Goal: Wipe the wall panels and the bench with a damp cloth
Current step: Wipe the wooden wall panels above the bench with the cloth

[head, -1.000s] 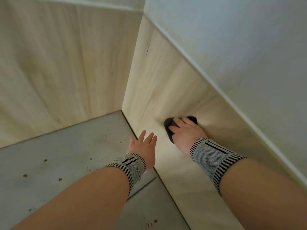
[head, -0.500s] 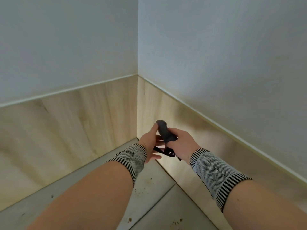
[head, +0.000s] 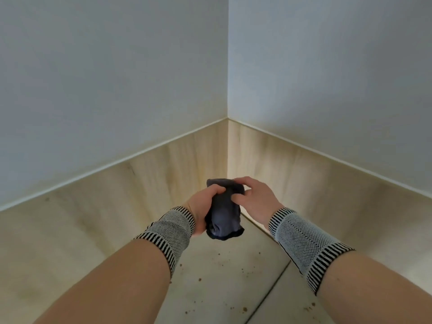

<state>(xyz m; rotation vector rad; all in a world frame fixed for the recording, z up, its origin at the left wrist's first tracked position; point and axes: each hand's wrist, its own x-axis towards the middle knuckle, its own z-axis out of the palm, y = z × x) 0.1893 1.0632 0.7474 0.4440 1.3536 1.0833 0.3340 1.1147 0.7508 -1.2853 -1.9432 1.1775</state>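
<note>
Striped grey knitted wristbands (head: 171,226)

My dark cloth (head: 224,212) looks soft and matt; the wall panels (head: 149,181) are smooth pale wood grain.

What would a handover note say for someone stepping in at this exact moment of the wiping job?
Left hand: grips the dark cloth from the side, fingers curled round it.
Right hand: pinches the cloth's upper end.
The cloth is bunched up and held in the air in front of the corner, touching neither wall panel.
Left wood panel and right wood panel: cannot tell by sight which parts are already wiped.
Bench: brown crumbs lie scattered on it, so it is not yet wiped.
Left to do: finish arranging the cloth, wipe the panels as needed, then clear the bench.
</note>
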